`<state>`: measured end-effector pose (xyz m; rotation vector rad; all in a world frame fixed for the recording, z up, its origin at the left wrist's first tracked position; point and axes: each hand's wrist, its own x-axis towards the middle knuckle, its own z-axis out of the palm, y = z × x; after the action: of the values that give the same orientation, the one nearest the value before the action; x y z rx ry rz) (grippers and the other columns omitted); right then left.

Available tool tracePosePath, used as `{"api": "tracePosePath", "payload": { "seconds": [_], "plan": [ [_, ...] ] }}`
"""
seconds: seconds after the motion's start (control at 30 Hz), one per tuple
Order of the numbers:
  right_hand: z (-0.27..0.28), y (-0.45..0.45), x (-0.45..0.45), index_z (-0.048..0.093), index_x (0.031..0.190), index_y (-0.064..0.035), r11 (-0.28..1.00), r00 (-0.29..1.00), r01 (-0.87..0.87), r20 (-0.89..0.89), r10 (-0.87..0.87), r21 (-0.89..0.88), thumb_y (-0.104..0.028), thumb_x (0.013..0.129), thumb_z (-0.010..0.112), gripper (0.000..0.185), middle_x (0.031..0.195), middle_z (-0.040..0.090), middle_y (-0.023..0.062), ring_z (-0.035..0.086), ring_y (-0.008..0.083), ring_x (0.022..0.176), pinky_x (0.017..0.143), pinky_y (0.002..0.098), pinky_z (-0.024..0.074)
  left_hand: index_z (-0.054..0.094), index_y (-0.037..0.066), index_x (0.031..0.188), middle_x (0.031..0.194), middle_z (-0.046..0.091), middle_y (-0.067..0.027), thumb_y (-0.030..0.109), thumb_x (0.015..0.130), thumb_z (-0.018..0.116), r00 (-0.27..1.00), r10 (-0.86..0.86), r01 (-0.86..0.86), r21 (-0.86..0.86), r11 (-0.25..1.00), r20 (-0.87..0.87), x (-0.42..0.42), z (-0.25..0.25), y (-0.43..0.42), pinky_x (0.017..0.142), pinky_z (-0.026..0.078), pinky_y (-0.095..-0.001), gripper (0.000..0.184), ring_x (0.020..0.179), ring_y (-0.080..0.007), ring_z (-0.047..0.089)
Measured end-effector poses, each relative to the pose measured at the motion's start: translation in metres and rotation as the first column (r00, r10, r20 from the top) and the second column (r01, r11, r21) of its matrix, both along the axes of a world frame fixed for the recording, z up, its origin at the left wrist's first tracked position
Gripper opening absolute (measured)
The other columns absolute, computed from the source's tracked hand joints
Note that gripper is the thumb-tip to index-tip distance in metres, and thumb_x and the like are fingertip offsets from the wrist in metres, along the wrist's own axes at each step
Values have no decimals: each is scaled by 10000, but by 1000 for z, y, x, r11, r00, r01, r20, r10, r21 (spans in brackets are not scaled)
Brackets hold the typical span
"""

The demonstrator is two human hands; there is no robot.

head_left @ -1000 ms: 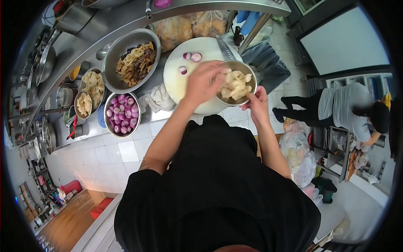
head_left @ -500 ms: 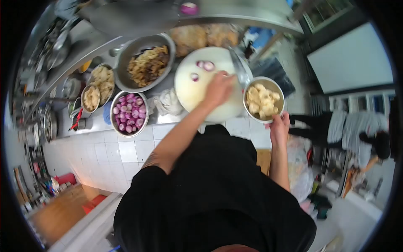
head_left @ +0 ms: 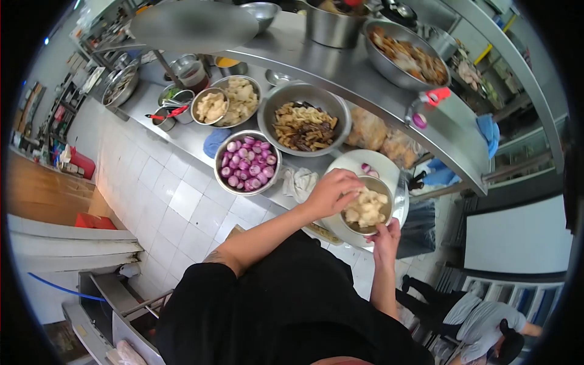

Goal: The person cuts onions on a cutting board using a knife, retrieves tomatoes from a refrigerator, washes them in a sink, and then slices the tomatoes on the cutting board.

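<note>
A metal bowl [head_left: 385,214] of pale, lumpy chunks [head_left: 366,208] is over the round white cutting board [head_left: 350,161], tilted a little. My right hand [head_left: 384,241] grips its near right rim between thumb and fingers. At the upper left rim is my left hand [head_left: 333,193], its fingers curled in toward the chunks. Whether these fingers pinch a piece or the rim is hidden. Beyond the bowl, cut red onion [head_left: 368,170] lies on the board. A knife blade [head_left: 401,196] shows along the board's right side.
Left of the board are a crumpled white cloth [head_left: 299,184], a bowl of peeled red onions [head_left: 248,163] and a big bowl of brown strips [head_left: 304,125]. A raised steel shelf [head_left: 340,70] crosses behind. Another person [head_left: 480,319] stands at the lower right.
The bowl of pale chunks has moved from beside the board to over it, with my right hand still on it. My left hand has gone from the board to the bowl's rim. My view has turned.
</note>
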<state>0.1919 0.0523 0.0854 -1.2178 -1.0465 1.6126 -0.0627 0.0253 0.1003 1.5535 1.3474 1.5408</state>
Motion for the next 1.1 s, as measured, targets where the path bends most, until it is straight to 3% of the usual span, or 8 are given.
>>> {"api": "tracePosePath", "payload": {
  "seconds": [0.07,0.13,0.27,0.4,0.5,0.6,0.97,1.1],
  "plan": [
    [10,0,-58,506,1088,-36,992,991,-127,-43,127,-7,8,953,581,160,946,671,149,681,241,568,420,298,529,619,192,1445,1461,577,-102,214,968,711,734,97,-44,94,995,-672,-34,15,-21,1172,328,-631,486,1437,-314,481],
    [17,-6,-115,504,1097,-39,978,978,-205,-34,206,33,6,962,572,157,956,676,152,684,240,567,419,307,527,495,228,1556,1628,435,-58,257,971,695,694,60,-86,0,996,-718,-73,21,-44,1192,147,-754,619,1565,-326,300],
    [23,-34,-223,496,1077,-62,975,968,-220,-127,219,1,-9,999,530,100,956,676,154,693,223,606,461,298,525,271,120,1663,1689,337,-167,256,1013,656,931,240,-206,149,967,-275,-189,10,-81,1264,187,-570,767,1588,-389,239],
    [12,-66,-316,492,1100,-69,927,903,-357,-296,311,-114,-26,1016,539,106,954,684,130,697,215,607,461,300,543,443,47,1529,1497,550,-144,326,1083,585,832,404,-309,-289,906,380,-293,7,-138,1024,539,-398,545,1297,-232,585],
    [25,-82,-381,488,1090,-71,890,876,-437,-284,390,-127,-27,1019,538,97,950,683,133,690,206,591,439,284,533,631,65,1199,1079,657,-33,354,1072,609,792,469,-206,-554,807,390,-350,27,-189,804,624,-353,317,1017,-129,642],
    [27,-87,-451,495,1165,-44,845,839,-527,-212,501,-91,-28,1011,560,168,924,678,131,693,203,595,420,277,530,655,75,1122,1002,651,-23,264,1033,645,806,427,-136,-574,807,409,-399,20,-227,753,634,-349,209,980,-132,659],
    [47,-126,-651,533,1268,-14,286,264,-955,-215,940,76,-172,1097,556,234,1290,691,169,762,258,885,768,354,635,575,53,940,1017,687,-104,106,948,639,447,787,-639,-465,613,424,-719,55,-346,797,676,-436,84,972,-217,710],
    [0,-122,-650,597,1216,21,385,407,-905,-107,907,-180,-169,1094,563,228,1270,705,170,754,232,883,787,364,639,564,25,952,1050,672,-140,50,930,604,364,836,-669,-509,542,412,-866,-1,-332,794,686,-463,52,982,-260,711]
  ]
}}
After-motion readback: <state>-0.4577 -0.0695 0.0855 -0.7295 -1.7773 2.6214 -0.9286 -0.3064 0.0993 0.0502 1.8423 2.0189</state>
